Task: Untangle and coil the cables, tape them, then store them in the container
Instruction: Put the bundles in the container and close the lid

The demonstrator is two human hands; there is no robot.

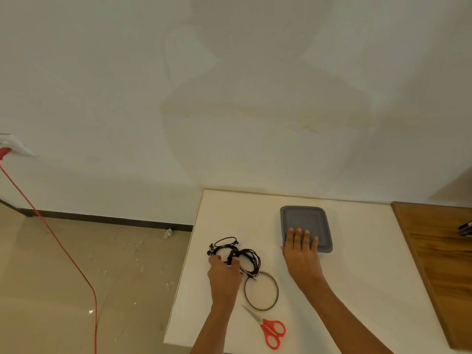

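Cables (pixel 236 256), black and tangled, lie close to the white surface's (pixel 357 290) left edge, with bare room behind them toward the far wall. The left hand (pixel 224 275) pinches the bundle's near side. The right hand (pixel 302 252) rests flat and spread on the grey container lid (pixel 305 221). Just near the cables sit a tape ring (pixel 261 291) and red scissors (pixel 269 328); a wooden board (pixel 439 264) borders the right.

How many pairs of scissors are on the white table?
1. The red-handled scissors lie closed near the table's front edge, just in front of the tape ring, between the person's forearms.
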